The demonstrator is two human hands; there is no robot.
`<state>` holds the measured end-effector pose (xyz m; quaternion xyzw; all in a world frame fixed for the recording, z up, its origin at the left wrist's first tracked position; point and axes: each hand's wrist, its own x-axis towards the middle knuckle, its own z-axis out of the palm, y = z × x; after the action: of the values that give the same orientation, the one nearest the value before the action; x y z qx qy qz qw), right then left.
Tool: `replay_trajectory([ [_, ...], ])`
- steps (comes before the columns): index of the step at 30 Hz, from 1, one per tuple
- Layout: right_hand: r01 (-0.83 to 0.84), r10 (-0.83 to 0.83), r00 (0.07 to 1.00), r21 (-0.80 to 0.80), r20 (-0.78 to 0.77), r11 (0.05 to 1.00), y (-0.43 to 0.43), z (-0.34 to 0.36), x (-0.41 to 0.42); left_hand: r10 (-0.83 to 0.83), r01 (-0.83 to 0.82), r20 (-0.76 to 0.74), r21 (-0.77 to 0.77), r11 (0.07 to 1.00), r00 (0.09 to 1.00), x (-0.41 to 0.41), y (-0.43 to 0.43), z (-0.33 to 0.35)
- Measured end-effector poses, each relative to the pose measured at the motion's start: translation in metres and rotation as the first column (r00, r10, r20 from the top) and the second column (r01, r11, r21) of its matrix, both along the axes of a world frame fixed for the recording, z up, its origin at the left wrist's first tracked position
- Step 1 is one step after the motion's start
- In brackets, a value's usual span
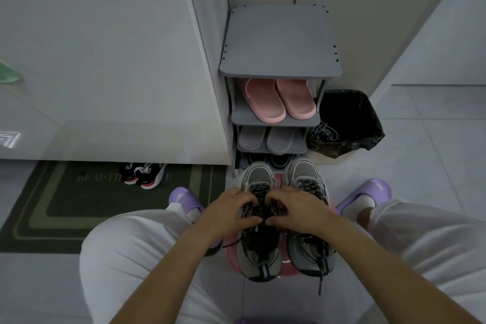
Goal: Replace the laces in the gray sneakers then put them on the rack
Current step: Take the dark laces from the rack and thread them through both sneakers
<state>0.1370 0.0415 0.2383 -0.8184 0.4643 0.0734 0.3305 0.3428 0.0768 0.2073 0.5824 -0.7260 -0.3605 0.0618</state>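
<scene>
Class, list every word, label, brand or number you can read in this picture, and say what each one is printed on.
"BEAUTI…E": pale capitals on the green doormat, blurred. The middle letters are hidden behind the black and red sneakers.
Gray sneakers: no brand or label can be read.
Pink slippers and shoe rack: no text visible.

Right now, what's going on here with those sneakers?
A seated person is working on the left gray sneaker: the left hand and right hand both pinch its dark speckled laces near the tongue. The right gray sneaker beside it already looks laced. Both stand on a pink stool before the shoe rack, not yet on it. A pale lace bundle hangs on the black bin.
</scene>
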Motion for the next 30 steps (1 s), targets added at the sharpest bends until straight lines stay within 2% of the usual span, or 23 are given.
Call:
replay_trajectory([
  [3,-0.031,0.027,0.998,-0.072,-0.060,0.997,-0.002,0.003,-0.002,0.033,-0.032,0.070,-0.005,0.999,0.997,0.003,0.001,0.008],
  [6,-0.061,0.052,0.995,-0.122,-0.080,0.991,-0.001,0.008,-0.002,0.073,-0.074,0.036,0.022,0.997,0.997,0.000,0.006,0.018],
  [9,0.095,-0.096,0.995,-0.111,-0.005,0.989,0.006,0.012,-0.007,0.194,-0.189,-0.036,0.105,0.976,0.980,0.001,0.014,0.020],
  [11,0.155,-0.160,0.986,-0.111,-0.042,0.982,0.013,0.018,-0.011,0.285,-0.280,-0.012,0.154,0.948,0.959,0.005,0.021,0.018],
  [14,-0.032,-0.004,0.966,-0.134,-0.259,0.990,0.026,0.021,-0.006,0.193,-0.207,0.113,0.126,0.970,0.975,0.003,0.033,0.015],
  [16,-0.081,0.028,0.954,-0.164,-0.300,0.983,0.033,0.017,-0.001,0.151,-0.169,0.180,0.092,0.981,0.972,-0.003,0.040,0.018],
  [18,-0.031,-0.004,0.970,-0.139,-0.243,0.990,0.036,0.015,-0.001,0.173,-0.184,0.203,0.038,0.982,0.964,-0.009,0.045,0.019],
  [21,0.161,-0.162,0.987,0.044,0.005,0.986,0.034,0.018,-0.001,0.225,-0.230,0.207,0.001,0.973,0.952,-0.014,0.047,0.026],
  [24,0.336,-0.398,0.897,0.286,0.193,0.897,0.033,0.025,0.006,0.191,-0.197,0.237,0.004,0.980,0.953,-0.018,0.045,0.033],
  [25,0.368,-0.462,0.858,0.356,0.226,0.859,0.032,0.026,0.008,0.208,-0.214,0.200,0.005,0.977,0.957,-0.020,0.044,0.035],
  [27,0.419,-0.585,0.759,0.473,0.287,0.775,0.031,0.028,0.012,0.348,-0.347,-0.005,0.049,0.936,0.937,-0.025,0.039,0.038],
  [29,0.460,-0.704,0.637,0.578,0.314,0.674,0.030,0.027,0.017,0.552,-0.508,-0.254,0.220,0.833,0.794,-0.030,0.036,0.041],
  [30,0.474,-0.751,0.586,0.622,0.305,0.623,0.031,0.026,0.018,0.618,-0.539,-0.327,0.305,0.785,0.715,-0.031,0.036,0.041],
])
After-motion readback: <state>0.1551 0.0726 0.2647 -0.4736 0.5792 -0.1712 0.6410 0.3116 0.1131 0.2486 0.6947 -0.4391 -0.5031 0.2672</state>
